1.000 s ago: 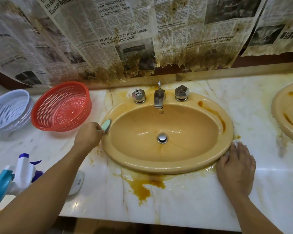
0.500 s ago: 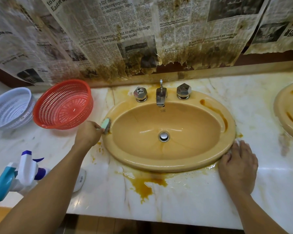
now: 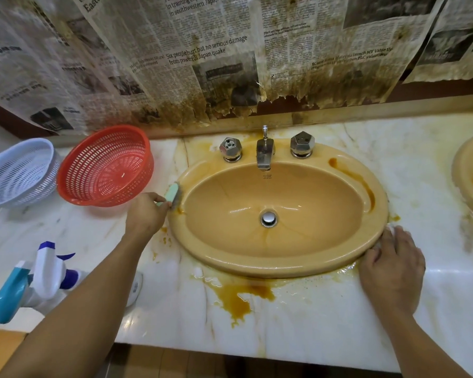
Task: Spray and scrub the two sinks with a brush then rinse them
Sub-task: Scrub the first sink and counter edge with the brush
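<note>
Where the brown-stained marble countertop (image 3: 311, 331) meets a wall papered with discoloured newspaper (image 3: 202, 50), the head view shows the left hand (image 3: 145, 214) gripping a pale green brush (image 3: 172, 193) against the left rim of the tan sink (image 3: 284, 267). The right hand (image 3: 391, 268) lies spread flat at its right rim. A second sink (image 3: 470, 186) shows at far right, and a spray bottle (image 3: 38, 276) sits near left.

Two sinks are in view: the whole sink (image 3: 284, 264) and the second sink (image 3: 467, 173), cut by the right edge. There are two baskets, the red basket (image 3: 104, 165) and the white basket (image 3: 17, 173). There is one spray bottle (image 3: 44, 276), one brush (image 3: 172, 192), one spout (image 3: 265, 154), two knobs (image 3: 230, 148) (image 3: 301, 144), one drain (image 3: 268, 219), and two hands, the left hand (image 3: 145, 216) and the right hand (image 3: 391, 266).
</note>
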### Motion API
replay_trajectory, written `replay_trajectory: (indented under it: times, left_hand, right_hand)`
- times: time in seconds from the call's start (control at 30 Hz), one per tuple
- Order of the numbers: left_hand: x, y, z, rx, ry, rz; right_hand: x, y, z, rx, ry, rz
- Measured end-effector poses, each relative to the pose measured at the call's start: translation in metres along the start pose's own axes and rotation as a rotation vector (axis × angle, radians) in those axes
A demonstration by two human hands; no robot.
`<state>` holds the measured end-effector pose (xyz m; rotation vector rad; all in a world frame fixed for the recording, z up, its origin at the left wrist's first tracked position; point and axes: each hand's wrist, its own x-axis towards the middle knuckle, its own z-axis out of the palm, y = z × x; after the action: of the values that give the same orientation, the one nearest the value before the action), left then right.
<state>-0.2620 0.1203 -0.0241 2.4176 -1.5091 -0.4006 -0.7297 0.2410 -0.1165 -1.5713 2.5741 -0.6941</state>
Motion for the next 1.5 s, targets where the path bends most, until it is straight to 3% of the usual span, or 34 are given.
replay_trajectory:
  times: [0.3,0.5,0.77,1.17,1.33,1.5]
  left_hand:
    - [0.022,0.012,0.004,0.008,0.045,-0.001]
    - [0.044,0.066,0.015,0.108,-0.070,0.217]
    - [0.061,0.102,0.028,0.082,-0.065,0.240]
    - [0.051,0.089,0.020,0.112,-0.143,0.296]
    - [0.046,0.072,0.008,0.097,-0.014,0.119]
    - [0.033,0.034,-0.005,0.116,-0.023,0.044]
  right_hand:
    - [0.001,0.001,0.001,-0.011,-0.009,0.007]
    - [0.001,0.000,0.001,-0.027,-0.024,0.011]
    - [0.001,0.001,0.000,-0.042,-0.020,-0.001]
    - [0.001,0.001,0.001,-0.033,-0.022,0.001]
    - [0.001,0.002,0.001,-0.030,-0.012,-0.001]
    - [0.001,0.002,0.001,-0.021,-0.012,0.001]
